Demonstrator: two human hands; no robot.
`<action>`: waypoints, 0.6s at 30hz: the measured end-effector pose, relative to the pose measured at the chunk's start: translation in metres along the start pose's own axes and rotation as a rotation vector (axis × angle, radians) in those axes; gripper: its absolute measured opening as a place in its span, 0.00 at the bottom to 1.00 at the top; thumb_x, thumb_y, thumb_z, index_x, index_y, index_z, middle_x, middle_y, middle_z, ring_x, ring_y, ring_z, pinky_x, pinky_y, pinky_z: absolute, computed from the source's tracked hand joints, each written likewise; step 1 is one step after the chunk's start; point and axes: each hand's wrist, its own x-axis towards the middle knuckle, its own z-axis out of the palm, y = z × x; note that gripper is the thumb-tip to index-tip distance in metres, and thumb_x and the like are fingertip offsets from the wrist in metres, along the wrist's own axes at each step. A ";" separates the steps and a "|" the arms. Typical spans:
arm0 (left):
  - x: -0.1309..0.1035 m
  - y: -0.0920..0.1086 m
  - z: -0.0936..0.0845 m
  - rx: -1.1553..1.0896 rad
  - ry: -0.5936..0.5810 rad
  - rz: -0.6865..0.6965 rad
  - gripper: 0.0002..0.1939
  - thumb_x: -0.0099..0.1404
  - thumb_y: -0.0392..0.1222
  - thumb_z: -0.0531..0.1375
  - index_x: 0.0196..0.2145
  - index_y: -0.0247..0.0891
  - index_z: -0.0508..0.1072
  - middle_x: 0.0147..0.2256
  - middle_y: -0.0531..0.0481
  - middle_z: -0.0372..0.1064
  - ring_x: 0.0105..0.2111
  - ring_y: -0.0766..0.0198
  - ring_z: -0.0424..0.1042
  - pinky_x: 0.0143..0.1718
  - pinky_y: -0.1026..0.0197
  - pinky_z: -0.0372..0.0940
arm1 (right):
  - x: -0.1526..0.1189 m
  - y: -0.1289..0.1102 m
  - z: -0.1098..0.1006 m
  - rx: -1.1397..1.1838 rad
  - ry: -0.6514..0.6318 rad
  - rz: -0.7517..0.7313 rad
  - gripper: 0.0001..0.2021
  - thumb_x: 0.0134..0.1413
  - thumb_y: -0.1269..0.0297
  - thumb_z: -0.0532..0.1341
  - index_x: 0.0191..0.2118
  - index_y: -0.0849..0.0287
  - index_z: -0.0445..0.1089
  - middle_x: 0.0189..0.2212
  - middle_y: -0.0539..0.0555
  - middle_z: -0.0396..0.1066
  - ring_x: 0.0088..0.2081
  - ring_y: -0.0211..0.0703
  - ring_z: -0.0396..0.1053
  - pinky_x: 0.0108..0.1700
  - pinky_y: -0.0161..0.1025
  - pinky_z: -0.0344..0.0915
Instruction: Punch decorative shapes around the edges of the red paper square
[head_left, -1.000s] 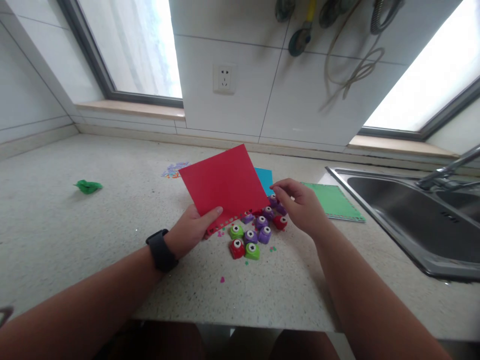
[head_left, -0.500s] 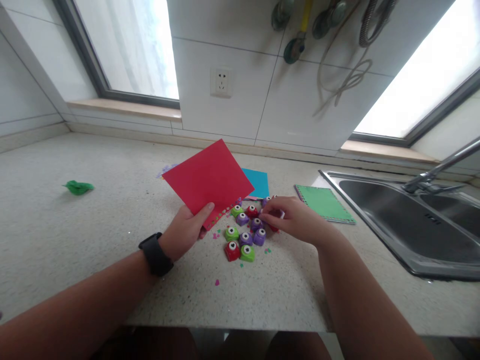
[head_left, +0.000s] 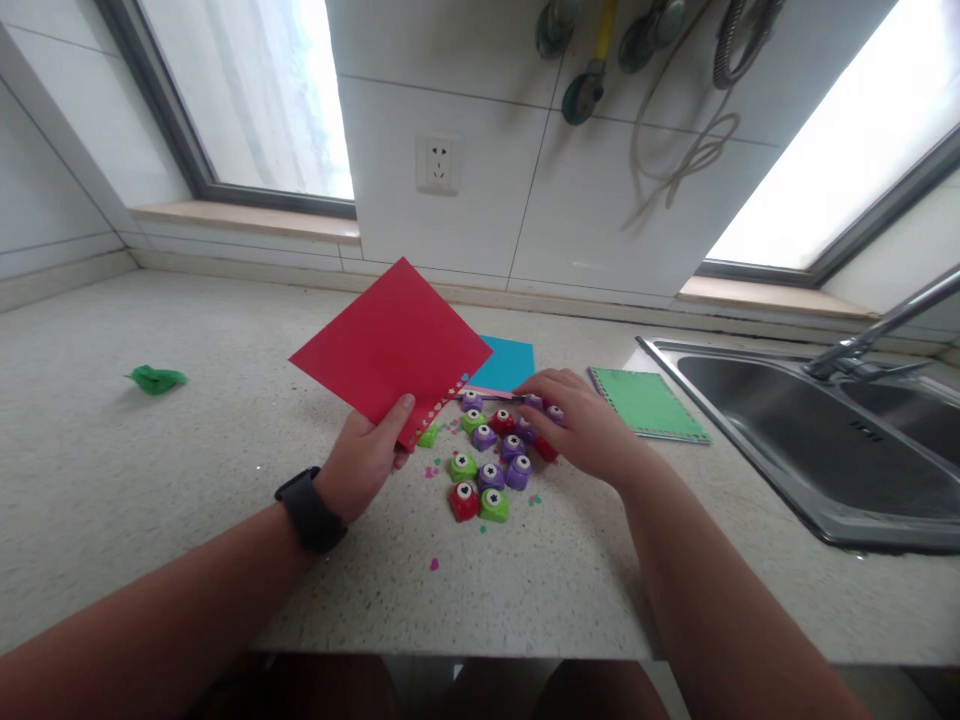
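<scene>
My left hand [head_left: 369, 452] is closed on a sheet of red paper [head_left: 390, 335], its thumb flat on top near the lower corner. Small punched holes run along the sheet's lower right edge. My right hand [head_left: 576, 425] hovers over the far right of a cluster of craft punches, its fingers apart and bent. Beneath its fingertips are a purple punch [head_left: 526, 430] and others; whether they touch is hard to tell. Nearer me stand a red punch [head_left: 464, 502] and a green punch [head_left: 493, 505], with stars or other shapes on their white tops.
Blue paper [head_left: 510, 362] lies behind the punches. Green paper [head_left: 652, 403] with a punched border rests beside the steel sink [head_left: 757, 440]. Crumpled green material [head_left: 156, 379] is on the left of the counter [head_left: 187, 480]. Paper bits [head_left: 433, 469] are scattered about the punches.
The red paper has moved left and turned, uncovering a green punch and a purple one. My right hand has shifted slightly away from me, its fingers spreading from a pinch.
</scene>
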 end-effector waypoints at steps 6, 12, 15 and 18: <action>0.000 -0.001 0.000 0.003 0.012 0.009 0.21 0.68 0.55 0.60 0.24 0.39 0.65 0.16 0.58 0.60 0.14 0.71 0.57 0.15 0.67 0.52 | 0.007 -0.029 0.016 0.030 -0.184 -0.128 0.16 0.70 0.56 0.56 0.58 0.50 0.71 0.58 0.54 0.72 0.57 0.56 0.64 0.57 0.55 0.56; 0.002 -0.005 -0.001 0.013 -0.020 -0.002 0.22 0.68 0.56 0.60 0.23 0.39 0.64 0.16 0.58 0.58 0.14 0.71 0.56 0.15 0.66 0.52 | 0.008 -0.030 0.021 0.003 -0.143 -0.052 0.10 0.69 0.59 0.57 0.45 0.54 0.76 0.42 0.55 0.78 0.46 0.53 0.68 0.51 0.51 0.55; 0.002 -0.005 0.000 -0.011 -0.039 -0.028 0.21 0.68 0.56 0.61 0.25 0.39 0.65 0.16 0.59 0.59 0.14 0.71 0.56 0.14 0.67 0.52 | 0.010 -0.029 0.026 -0.046 -0.119 -0.007 0.12 0.69 0.58 0.57 0.49 0.51 0.76 0.45 0.55 0.77 0.47 0.54 0.67 0.50 0.52 0.54; 0.001 -0.003 0.001 -0.008 -0.048 -0.047 0.21 0.67 0.57 0.61 0.25 0.39 0.65 0.16 0.59 0.59 0.14 0.71 0.56 0.14 0.68 0.52 | 0.010 -0.030 0.028 -0.107 -0.162 -0.001 0.13 0.69 0.55 0.56 0.46 0.49 0.78 0.46 0.55 0.76 0.48 0.56 0.64 0.49 0.54 0.53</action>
